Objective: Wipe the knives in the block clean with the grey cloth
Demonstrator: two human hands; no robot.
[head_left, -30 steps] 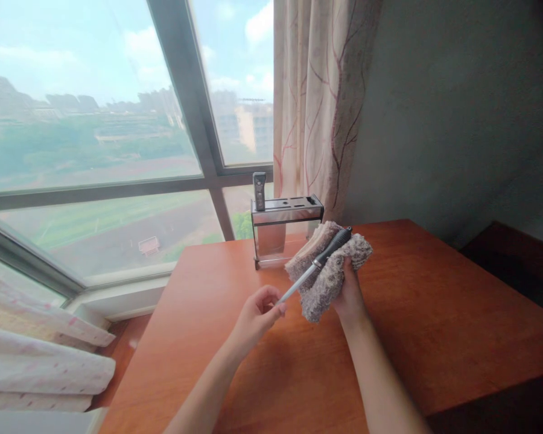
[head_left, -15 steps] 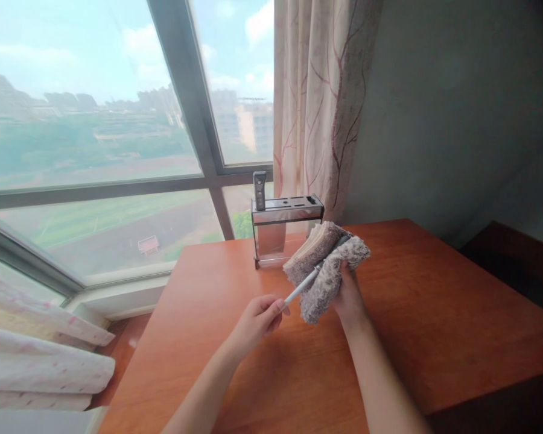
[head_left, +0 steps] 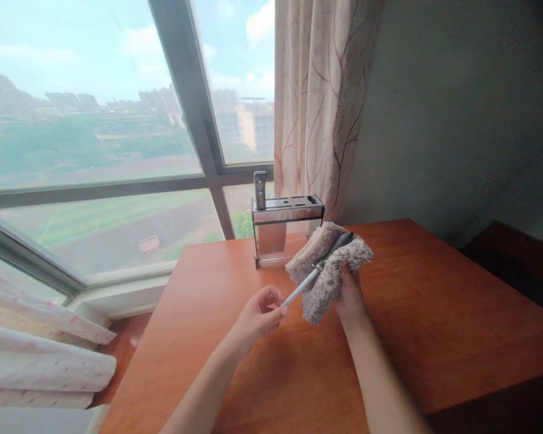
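The sharpening rod (head_left: 314,271) slants up-right from the left hand (head_left: 256,316), which pinches its tip, into the cloth (head_left: 328,271) (grey, fluffy) clamped by the right hand (head_left: 350,295).

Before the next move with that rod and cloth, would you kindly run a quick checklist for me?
1. Left hand pinches the tip of the sharpening rod: ok.
2. Right hand holds the cloth around the rod: ok.
3. Rod's dark handle shows above the cloth: ok.
4. Knife block stands upright on the table, apart from the hands: ok.
5. Rod clean: cannot tell.
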